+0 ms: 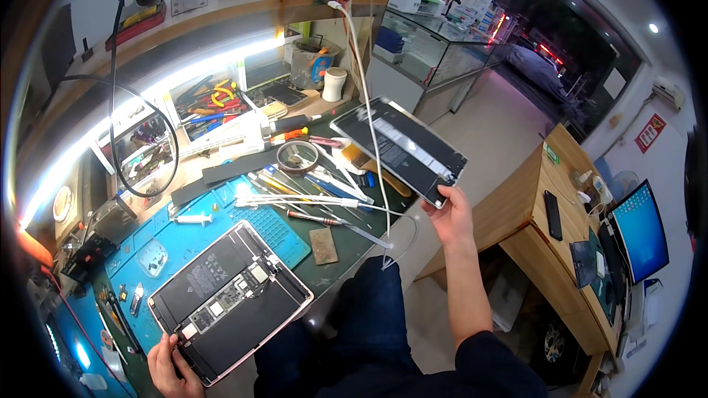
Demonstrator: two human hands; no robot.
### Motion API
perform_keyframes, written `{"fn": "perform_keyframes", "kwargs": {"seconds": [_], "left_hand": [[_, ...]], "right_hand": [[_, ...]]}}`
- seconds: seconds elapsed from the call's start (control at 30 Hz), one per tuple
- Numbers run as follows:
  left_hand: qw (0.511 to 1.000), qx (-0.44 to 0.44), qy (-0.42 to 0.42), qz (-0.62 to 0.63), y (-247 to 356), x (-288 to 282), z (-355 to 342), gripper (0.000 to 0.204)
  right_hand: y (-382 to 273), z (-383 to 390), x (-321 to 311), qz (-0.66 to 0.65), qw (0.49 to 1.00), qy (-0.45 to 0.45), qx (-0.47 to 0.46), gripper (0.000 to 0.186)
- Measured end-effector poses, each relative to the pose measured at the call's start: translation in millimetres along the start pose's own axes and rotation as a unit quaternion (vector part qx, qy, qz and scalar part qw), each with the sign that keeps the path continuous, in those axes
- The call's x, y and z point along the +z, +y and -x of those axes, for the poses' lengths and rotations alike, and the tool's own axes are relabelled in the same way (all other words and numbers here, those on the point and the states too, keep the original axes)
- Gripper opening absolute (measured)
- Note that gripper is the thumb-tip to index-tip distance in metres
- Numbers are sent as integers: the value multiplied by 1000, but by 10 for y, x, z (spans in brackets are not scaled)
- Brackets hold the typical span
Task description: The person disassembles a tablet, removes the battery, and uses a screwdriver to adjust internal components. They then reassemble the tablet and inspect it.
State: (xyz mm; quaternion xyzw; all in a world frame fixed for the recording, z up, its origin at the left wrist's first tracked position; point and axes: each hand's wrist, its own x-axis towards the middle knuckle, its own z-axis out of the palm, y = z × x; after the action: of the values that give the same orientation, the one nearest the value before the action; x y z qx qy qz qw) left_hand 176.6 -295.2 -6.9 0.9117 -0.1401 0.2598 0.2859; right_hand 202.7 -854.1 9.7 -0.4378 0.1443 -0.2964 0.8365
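Observation:
My left hand [169,370] grips the lower left corner of an opened tablet [247,328], thumb on top. Its black batteries, circuit board and pinkish frame edge face up, over the front edge of the workbench and my legs. With my right hand [451,220] I hold a second opened tablet [402,151] by its near corner, raised at the bench's right end. That one has dark batteries and a silvery strip along its middle. A white cable [366,96] hangs in front of it. The fingers under both tablets are partly hidden.
A blue repair mat [158,225] carries a syringe [193,219] and a small clear tray [153,258]. Screwdrivers, tweezers and a tape roll [297,156] crowd the bench's middle. Behind are lit tool compartments [210,107]. At right stands a wooden desk [516,210] with a monitor [640,232].

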Motion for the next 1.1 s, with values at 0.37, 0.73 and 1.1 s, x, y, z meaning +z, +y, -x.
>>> {"fn": "perform_keyframes", "kwargs": {"seconds": [0.37, 0.73, 1.1], "left_hand": [[968, 125, 205, -79, 325, -138, 54, 29], [801, 73, -294, 515, 2011, 1701, 241, 63], [388, -242, -516, 724, 2357, 2366, 785, 45]], "right_hand": [[-326, 1004, -616, -520, 840, -101, 118, 31], [308, 2365, -720, -581, 732, -157, 321, 95], [721, 3435, -1273, -573, 634, -254, 453, 79]]}}
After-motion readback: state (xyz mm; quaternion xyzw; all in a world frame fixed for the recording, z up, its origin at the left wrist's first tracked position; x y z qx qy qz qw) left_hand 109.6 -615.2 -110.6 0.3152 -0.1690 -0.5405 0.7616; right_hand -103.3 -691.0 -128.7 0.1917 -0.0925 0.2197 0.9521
